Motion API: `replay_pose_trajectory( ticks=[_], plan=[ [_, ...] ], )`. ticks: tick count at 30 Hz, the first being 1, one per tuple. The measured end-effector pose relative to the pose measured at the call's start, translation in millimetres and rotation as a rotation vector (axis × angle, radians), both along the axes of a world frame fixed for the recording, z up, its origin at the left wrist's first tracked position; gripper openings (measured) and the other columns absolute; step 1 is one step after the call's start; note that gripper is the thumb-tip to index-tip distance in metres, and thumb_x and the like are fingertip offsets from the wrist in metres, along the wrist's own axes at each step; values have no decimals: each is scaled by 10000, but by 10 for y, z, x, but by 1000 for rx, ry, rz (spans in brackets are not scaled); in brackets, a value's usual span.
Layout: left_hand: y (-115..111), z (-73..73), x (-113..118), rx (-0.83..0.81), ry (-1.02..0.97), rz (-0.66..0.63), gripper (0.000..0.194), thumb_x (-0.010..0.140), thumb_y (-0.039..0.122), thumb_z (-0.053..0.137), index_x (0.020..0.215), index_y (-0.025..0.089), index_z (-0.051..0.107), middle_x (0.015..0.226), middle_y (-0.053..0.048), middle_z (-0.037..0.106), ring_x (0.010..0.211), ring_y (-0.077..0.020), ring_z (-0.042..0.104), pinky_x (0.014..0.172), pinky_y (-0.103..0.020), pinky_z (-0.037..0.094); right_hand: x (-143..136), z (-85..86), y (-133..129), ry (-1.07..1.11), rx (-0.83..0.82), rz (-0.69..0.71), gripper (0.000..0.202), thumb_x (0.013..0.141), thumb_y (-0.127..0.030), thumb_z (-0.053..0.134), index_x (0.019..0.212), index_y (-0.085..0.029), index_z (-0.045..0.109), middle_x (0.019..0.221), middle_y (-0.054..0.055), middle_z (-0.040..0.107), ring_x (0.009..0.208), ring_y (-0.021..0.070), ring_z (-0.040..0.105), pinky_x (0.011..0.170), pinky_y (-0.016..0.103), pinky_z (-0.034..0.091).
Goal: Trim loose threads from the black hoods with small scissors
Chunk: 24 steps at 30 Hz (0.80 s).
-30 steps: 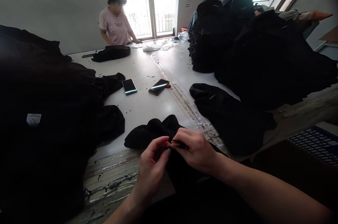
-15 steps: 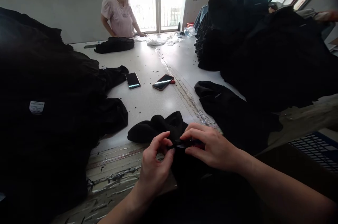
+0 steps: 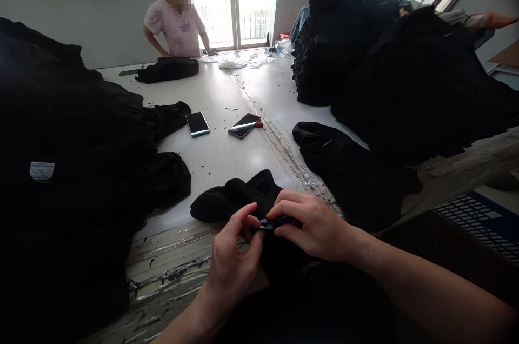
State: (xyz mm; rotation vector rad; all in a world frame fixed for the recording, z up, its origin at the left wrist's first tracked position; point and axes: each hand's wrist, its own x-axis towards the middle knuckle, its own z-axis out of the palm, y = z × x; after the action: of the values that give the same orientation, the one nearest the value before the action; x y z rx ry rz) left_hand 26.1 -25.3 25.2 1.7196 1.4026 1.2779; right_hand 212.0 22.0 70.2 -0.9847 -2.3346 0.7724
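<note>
1. A black garment [image 3: 239, 198] lies bunched at the near edge of a worktable [image 3: 223, 149], its cloth running down beneath two bare hands.
2. The left hand [image 3: 237, 246] draws thumb and fingertips to a narrow pinch on the black garment, its index finger raised.
3. The right hand [image 3: 308, 222], curled over the black garment, grips a small cutting tool [image 3: 266, 224]; its pointed metal blade reaches the left fingertips, and red shows at the handle. How far the blades stand apart is too small to tell.
4. Beyond the black garment, two phones [image 3: 197, 124] [image 3: 244, 125] lie flat on the worktable, a small red object [image 3: 259, 125] just beside the one on the right.
5. To the left of the black garment rises a heap of dark clothing [image 3: 81, 133], a white label [image 3: 42, 171] showing on it.
6. To its right lies another dark garment [image 3: 344, 160] with small pale lettering, before a tall dark pile [image 3: 385, 73]; a blue basket [image 3: 482, 219] sits lower down.
7. Farthest beyond the black garment, a person in a pink T-shirt [image 3: 174, 27] stands at the worktable near a folded dark bundle [image 3: 168, 69] and white sheeting [image 3: 243, 60].
</note>
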Motion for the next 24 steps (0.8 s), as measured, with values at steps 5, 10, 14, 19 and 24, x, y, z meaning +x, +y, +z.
replay_pose_trajectory(
  ticks=[5, 10, 14, 19, 24],
  plan=[
    [-6, 23, 5, 26, -3, 19, 433, 755, 110, 624, 1166, 245, 595, 805, 12, 675, 622, -108, 589, 636, -227, 506, -16, -42, 24, 44, -14, 11, 151, 777, -116, 632, 912, -177, 661, 844, 25, 596, 679, 118, 553, 587, 232, 468],
    [-10, 9, -17, 18, -25, 44, 425, 749, 126, 644, 1154, 253, 612, 813, 11, 677, 657, -119, 612, 666, -237, 513, -17, 26, -22, 29, 26, -19, 118, 797, -89, 581, 855, -155, 660, 822, 32, 592, 673, 119, 551, 590, 238, 457],
    [13, -79, -38, 33, -74, 84, 381, 773, 129, 640, 1129, 260, 617, 866, 4, 669, 778, -135, 636, 751, -248, 512, 16, 222, -147, 79, -190, 388, 169, 743, -107, 672, 900, -169, 669, 859, 10, 606, 703, 93, 564, 618, 188, 471],
    [23, -154, 18, -70, -363, 83, 280, 780, 190, 676, 1054, 238, 642, 914, -16, 645, 862, -150, 627, 782, -250, 517, -42, 190, -20, 264, -107, 127, 130, 727, -165, 725, 830, -163, 647, 715, -19, 527, 588, 78, 490, 509, 179, 433],
    [55, -120, 142, -295, -816, -9, 333, 736, 228, 731, 1054, 217, 636, 868, -9, 638, 801, -136, 630, 732, -240, 527, -189, -97, 123, 213, 285, 125, 145, 826, -110, 550, 894, -164, 666, 839, 42, 564, 633, 97, 533, 525, 207, 452]
  ],
)
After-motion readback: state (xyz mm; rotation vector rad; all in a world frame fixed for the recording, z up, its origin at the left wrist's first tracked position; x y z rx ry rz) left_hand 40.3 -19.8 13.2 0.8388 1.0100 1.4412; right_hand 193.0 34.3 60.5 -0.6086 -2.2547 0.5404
